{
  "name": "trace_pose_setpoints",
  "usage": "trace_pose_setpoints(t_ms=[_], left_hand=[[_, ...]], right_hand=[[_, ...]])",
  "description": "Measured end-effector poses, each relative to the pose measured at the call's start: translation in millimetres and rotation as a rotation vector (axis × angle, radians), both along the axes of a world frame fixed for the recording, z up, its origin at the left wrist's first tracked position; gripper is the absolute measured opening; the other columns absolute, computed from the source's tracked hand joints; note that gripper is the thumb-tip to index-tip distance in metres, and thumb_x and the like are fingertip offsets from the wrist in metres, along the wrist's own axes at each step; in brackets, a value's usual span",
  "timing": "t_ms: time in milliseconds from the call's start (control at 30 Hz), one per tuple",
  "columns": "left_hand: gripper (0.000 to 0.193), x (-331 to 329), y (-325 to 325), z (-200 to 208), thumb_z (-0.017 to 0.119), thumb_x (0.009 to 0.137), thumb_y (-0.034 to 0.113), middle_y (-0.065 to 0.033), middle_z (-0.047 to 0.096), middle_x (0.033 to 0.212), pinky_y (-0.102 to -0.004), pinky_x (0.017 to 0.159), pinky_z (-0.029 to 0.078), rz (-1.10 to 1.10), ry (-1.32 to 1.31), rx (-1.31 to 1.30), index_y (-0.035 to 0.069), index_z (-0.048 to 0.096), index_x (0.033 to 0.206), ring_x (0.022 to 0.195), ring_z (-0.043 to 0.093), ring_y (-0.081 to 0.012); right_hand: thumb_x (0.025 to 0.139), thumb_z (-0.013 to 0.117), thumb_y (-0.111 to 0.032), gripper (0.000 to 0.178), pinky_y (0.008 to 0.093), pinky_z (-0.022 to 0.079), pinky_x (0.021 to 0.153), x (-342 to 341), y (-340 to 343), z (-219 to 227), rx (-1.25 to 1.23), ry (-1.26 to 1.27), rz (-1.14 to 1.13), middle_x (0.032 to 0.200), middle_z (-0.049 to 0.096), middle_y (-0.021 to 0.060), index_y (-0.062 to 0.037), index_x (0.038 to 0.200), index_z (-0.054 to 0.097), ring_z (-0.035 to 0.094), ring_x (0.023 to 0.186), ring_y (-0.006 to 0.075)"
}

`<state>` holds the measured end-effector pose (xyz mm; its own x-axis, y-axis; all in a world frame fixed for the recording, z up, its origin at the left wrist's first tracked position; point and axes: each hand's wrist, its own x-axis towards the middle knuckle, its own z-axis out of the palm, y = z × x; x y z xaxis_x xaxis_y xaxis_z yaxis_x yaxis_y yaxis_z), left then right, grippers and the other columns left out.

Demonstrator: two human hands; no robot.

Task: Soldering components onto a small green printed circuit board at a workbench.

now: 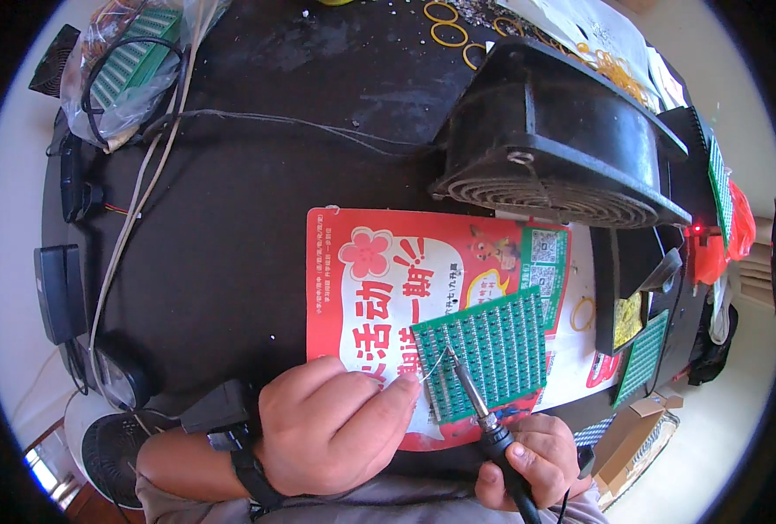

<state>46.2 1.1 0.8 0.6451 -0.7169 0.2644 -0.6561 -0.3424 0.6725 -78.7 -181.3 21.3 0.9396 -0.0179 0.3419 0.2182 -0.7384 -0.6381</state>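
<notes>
The green circuit board (519, 341) lies slightly askew over a red-and-white printed sheet (322, 288) on the dark bench (231, 262), close in front of the person. From where I stand, I'd expect it to be light, thin and stiff, with rows of tiny parts that could suffer under a careless thumb. I'd take it by its bare edges, best at the far right corner, away from the iron.

The left hand (336, 428) has its grip pinched tight on a fine solder wire (434, 364), surely soft and easily bent. The right hand's (536, 463) grip is wrapped around the black handle of a soldering iron (488, 422), its tip at the board's left part; the metal shaft is presumably hot.

Beyond the board, a bulky black fan (571, 131) blocks the far side. To the right sit a yellow sponge (630, 321) and another green board (643, 358).
</notes>
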Motion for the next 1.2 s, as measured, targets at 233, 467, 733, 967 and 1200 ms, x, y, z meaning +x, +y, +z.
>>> trace_pose_setpoints(t_ms=[233, 467, 733, 967, 1200], left_hand=[[0.017, -2, 1, 1, 0.074, 0.066, 0.0, -0.0036, 0.057, 0.061, -0.0309, 0.045, 0.04, -0.003, -0.012, 0.016, 0.002, 0.068, 0.081, 0.048, 0.052, -0.0184], [0.021, -1, 3, 0, 0.073, 0.066, 0.0, -0.004, 0.058, 0.063, -0.0306, 0.046, 0.043, -0.057, -0.001, 0.04, 0.0, 0.068, 0.086, 0.049, 0.053, -0.019], [0.022, -1, 0, 5, 0.071, 0.066, 0.0, -0.0052, 0.059, 0.065, -0.0306, 0.048, 0.046, -0.062, 0.018, 0.084, 0.0, 0.068, 0.087, 0.052, 0.055, -0.0201], [0.018, -2, -5, 5, 0.071, 0.068, -0.001, -0.0082, 0.06, 0.066, -0.0329, 0.051, 0.048, 0.069, 0.123, 0.006, 0.003, 0.068, 0.085, 0.054, 0.059, -0.0235], [0.013, 1, 0, 28, 0.075, 0.07, 0.002, -0.0078, 0.06, 0.066, -0.0308, 0.052, 0.047, 0.242, 0.5, 0.023, 0.005, 0.071, 0.082, 0.056, 0.06, -0.0229]], right_hand=[[0.076, 0.067, -0.013, 0.034, 0.0331, 0.051, 0.058, 0, 1, -2, -0.008, 0.016, 0.006, 0.072, 0.055, 0.0089, -0.003, 0.104, 0.049, 0.057, 0.059, 0.0208], [0.077, 0.067, -0.013, 0.034, 0.0332, 0.05, 0.057, -3, 0, -1, 0.005, 0.024, -0.002, 0.072, 0.055, 0.0087, -0.004, 0.103, 0.048, 0.057, 0.06, 0.0214], [0.076, 0.068, -0.013, 0.034, 0.0329, 0.049, 0.055, -4, 2, -4, 0.017, -0.037, -0.016, 0.069, 0.055, 0.0089, -0.0037, 0.102, 0.049, 0.056, 0.058, 0.0214], [0.076, 0.068, -0.013, 0.032, 0.0326, 0.049, 0.054, -4, 3, -7, 0.019, -0.033, -0.024, 0.068, 0.055, 0.0088, -0.0035, 0.1, 0.05, 0.056, 0.057, 0.0214], [0.074, 0.069, -0.013, 0.031, 0.0323, 0.048, 0.054, -9, 2, -6, 0.042, -0.06, -0.029, 0.067, 0.054, 0.0089, -0.0032, 0.098, 0.05, 0.055, 0.058, 0.0208]])
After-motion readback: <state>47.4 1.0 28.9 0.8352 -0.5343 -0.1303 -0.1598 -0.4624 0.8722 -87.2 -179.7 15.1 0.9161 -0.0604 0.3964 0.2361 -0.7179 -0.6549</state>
